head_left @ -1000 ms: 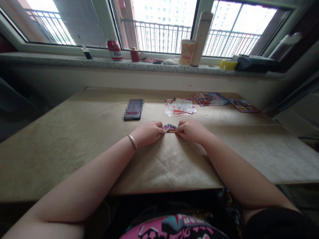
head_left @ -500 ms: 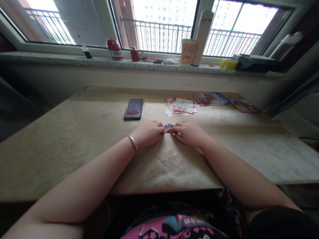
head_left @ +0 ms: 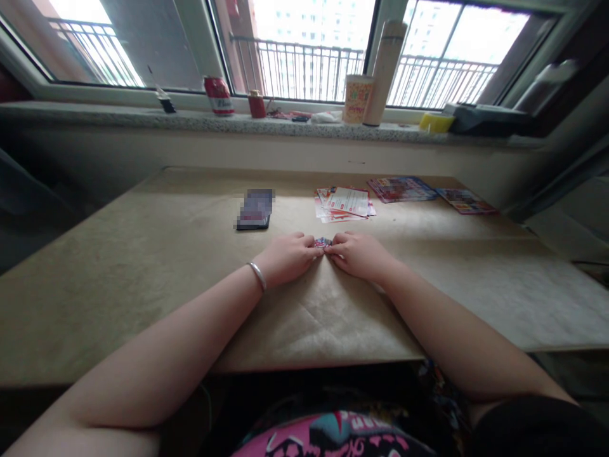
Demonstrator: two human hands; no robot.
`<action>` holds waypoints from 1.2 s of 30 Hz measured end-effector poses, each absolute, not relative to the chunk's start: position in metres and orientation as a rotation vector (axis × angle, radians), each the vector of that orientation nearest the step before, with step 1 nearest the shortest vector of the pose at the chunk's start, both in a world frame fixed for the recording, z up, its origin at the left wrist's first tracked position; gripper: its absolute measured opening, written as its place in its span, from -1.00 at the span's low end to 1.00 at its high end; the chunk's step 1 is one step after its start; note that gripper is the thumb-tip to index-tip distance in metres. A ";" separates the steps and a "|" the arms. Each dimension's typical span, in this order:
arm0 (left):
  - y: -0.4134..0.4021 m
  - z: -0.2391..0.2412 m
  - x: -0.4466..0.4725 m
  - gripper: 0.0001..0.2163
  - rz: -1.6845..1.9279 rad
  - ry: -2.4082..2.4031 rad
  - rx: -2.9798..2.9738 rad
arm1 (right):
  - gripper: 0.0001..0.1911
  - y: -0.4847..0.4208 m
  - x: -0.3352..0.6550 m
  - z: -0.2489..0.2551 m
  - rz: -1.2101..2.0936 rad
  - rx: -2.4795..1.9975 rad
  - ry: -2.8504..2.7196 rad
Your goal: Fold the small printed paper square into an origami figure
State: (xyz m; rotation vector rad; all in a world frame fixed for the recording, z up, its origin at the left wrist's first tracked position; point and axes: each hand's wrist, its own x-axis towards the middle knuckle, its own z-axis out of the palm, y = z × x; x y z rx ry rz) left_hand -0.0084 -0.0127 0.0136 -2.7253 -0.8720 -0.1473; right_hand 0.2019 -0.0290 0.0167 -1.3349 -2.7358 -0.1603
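Observation:
A small piece of folded printed paper [head_left: 323,242], in pink, blue and white, lies on the table between my two hands. My left hand [head_left: 291,254], with a silver bangle at the wrist, closes its fingers on the left side of the paper. From the other side my right hand [head_left: 358,254] pinches its right edge. The fingertips of both hands nearly meet at the near edge of the paper and cover part of it. Just beyond the hands lies a loose stack of printed sheets [head_left: 348,201].
A dark phone [head_left: 255,209] lies left of the sheets. Colourful printed booklets [head_left: 402,189] lie at the back right of the table [head_left: 157,254]. On the windowsill [head_left: 190,119] stand a red can [head_left: 218,96], a small red jar [head_left: 256,105], a patterned cup [head_left: 357,99] and a tall tube [head_left: 384,73].
My left hand has shifted slightly to the right, its fingertips now closer to those of my right hand. Less of the paper shows between them. The other objects stay put.

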 end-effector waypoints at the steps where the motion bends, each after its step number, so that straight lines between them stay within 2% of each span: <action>1: -0.012 0.013 -0.008 -0.73 -0.156 -0.897 -2.734 | -0.66 -0.028 0.202 0.016 -0.151 -1.335 -2.733; 11: -0.009 0.009 -0.003 -0.74 -0.231 -0.967 -2.755 | -0.66 -0.030 0.202 0.023 -0.134 -1.359 -2.741; 25: -0.013 0.007 -0.001 -0.71 -0.222 -0.925 -2.776 | -0.75 -0.014 0.219 0.002 0.211 -1.236 -2.442; 36: -0.008 0.009 -0.005 -0.78 -0.279 -0.939 -2.701 | -0.74 -0.013 0.212 -0.004 0.226 -1.336 -2.405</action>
